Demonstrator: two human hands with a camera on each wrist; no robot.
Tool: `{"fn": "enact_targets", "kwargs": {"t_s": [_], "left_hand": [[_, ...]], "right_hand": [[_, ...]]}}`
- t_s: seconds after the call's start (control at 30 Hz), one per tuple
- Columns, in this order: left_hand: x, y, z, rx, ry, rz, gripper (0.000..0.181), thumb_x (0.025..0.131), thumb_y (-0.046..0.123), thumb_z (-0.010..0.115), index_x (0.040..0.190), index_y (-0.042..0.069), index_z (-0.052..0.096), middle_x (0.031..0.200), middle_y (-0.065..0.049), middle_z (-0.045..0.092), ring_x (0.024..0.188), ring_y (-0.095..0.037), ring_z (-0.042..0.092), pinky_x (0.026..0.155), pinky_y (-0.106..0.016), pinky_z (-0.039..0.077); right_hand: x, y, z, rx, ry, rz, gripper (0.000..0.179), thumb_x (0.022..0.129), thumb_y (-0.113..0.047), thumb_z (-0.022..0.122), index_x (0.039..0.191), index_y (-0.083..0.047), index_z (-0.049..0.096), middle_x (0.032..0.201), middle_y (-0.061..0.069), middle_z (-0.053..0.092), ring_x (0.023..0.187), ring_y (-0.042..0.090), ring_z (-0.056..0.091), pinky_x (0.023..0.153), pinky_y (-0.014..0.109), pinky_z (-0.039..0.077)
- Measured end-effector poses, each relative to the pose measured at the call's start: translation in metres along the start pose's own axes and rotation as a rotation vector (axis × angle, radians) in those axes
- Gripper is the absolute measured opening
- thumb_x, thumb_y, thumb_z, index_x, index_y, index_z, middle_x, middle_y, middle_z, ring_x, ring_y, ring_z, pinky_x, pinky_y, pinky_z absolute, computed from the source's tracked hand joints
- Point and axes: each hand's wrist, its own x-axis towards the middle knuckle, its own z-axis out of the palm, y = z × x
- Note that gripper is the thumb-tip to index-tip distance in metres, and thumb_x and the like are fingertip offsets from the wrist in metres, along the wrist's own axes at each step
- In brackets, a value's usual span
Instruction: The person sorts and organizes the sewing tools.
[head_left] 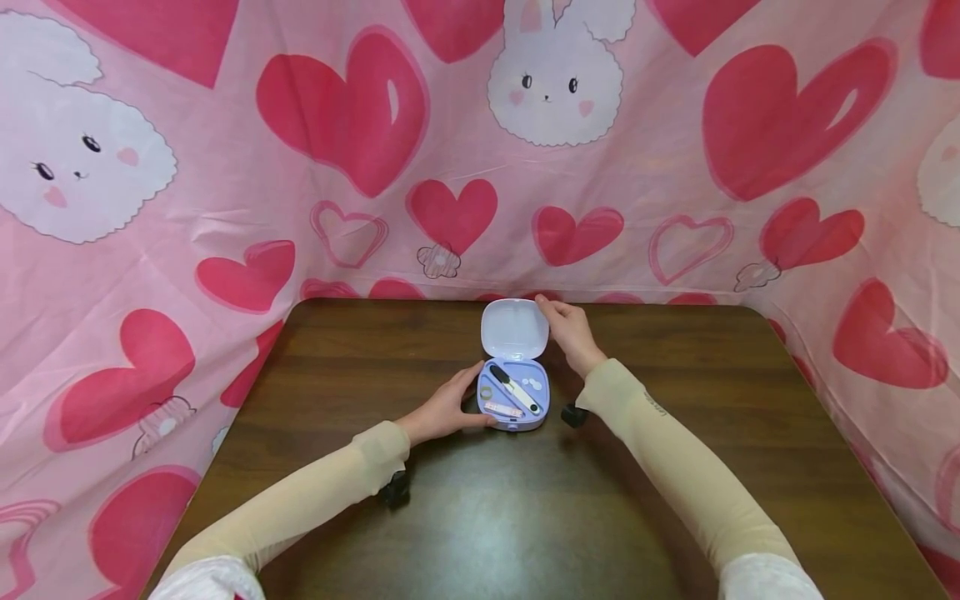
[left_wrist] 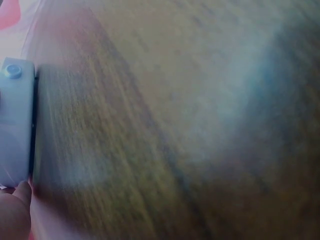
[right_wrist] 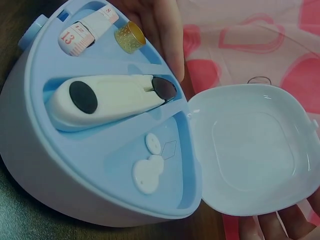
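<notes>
A sewing kit box [head_left: 545, 392] lies on the table with its white lid [head_left: 514, 327] swung back. My left hand [head_left: 448, 407] grips the box's left side, thumb at the front and fingers toward the back. With my right hand [head_left: 573, 336] I hold the lid by its right edge. In the right wrist view, the blue tray carries a short measuring tape [right_wrist: 82, 37], a gold thimble [right_wrist: 129, 37], white thread snips [right_wrist: 112, 97], a button [right_wrist: 153, 144] and a white needle threader [right_wrist: 146, 175]. The box's side, with its latch button [left_wrist: 13, 71], shows in the left wrist view.
The dark wooden table [head_left: 360, 342] extends around the box. Pink cloth [head_left: 465, 150] with hearts and rabbits hangs behind it and along both sides. Black wrist devices [head_left: 396, 490] sit under the sleeves, close over the tabletop.
</notes>
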Motion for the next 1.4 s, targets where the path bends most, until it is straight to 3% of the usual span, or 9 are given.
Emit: {"fn": "enact_targets", "kwargs": {"t_s": [0.13, 0.37, 0.67, 1.17, 1.4], "left_hand": [[0.0, 0.001, 0.0, -0.003, 0.001, -0.004, 0.104, 0.087, 0.024, 0.088, 0.164, 0.0, 0.022, 0.164, -0.021, 0.033, 0.15, -0.032, 0.037, 0.119, -0.043, 0.038], [0.0, 0.002, 0.001, -0.001, 0.005, -0.013, 0.103, 0.087, 0.024, 0.087, 0.164, 0.0, 0.023, 0.163, -0.021, 0.033, 0.15, -0.033, 0.038, 0.119, -0.043, 0.038], [-0.001, 0.002, 0.001, -0.003, 0.0, -0.014, 0.104, 0.087, 0.024, 0.087, 0.164, -0.001, 0.021, 0.163, -0.022, 0.033, 0.149, -0.033, 0.039, 0.119, -0.044, 0.039], [0.0, 0.0, 0.002, -0.026, -0.002, -0.029, 0.105, 0.088, 0.027, 0.087, 0.165, 0.002, 0.021, 0.164, -0.021, 0.032, 0.149, -0.033, 0.04, 0.118, -0.044, 0.04], [0.0, 0.0, 0.001, -0.031, -0.003, -0.052, 0.105, 0.087, 0.028, 0.087, 0.165, 0.005, 0.021, 0.165, -0.018, 0.032, 0.149, -0.031, 0.041, 0.119, -0.043, 0.039]], "right_hand": [[0.001, 0.0, -0.001, 0.013, -0.02, 0.022, 0.059, 0.105, -0.049, 0.058, 0.134, 0.001, 0.067, 0.118, 0.018, 0.07, 0.095, 0.02, 0.065, 0.096, 0.039, 0.059], [0.001, 0.0, -0.006, 0.053, -0.11, 0.053, 0.061, 0.106, -0.049, 0.057, 0.143, -0.001, 0.061, 0.133, 0.021, 0.063, 0.109, 0.027, 0.064, 0.108, 0.052, 0.051], [0.0, 0.002, -0.012, 0.057, -0.197, 0.044, 0.062, 0.106, -0.049, 0.055, 0.146, -0.001, 0.057, 0.14, 0.022, 0.06, 0.121, 0.035, 0.062, 0.107, 0.055, 0.051], [-0.007, 0.003, -0.019, 0.052, -0.271, 0.024, 0.059, 0.103, -0.052, 0.061, 0.139, -0.005, 0.062, 0.133, 0.017, 0.062, 0.116, 0.031, 0.061, 0.103, 0.057, 0.054], [-0.013, 0.001, -0.022, 0.043, -0.3, 0.012, 0.054, 0.104, -0.047, 0.061, 0.139, -0.006, 0.061, 0.134, 0.018, 0.062, 0.117, 0.035, 0.061, 0.102, 0.057, 0.054]]}}
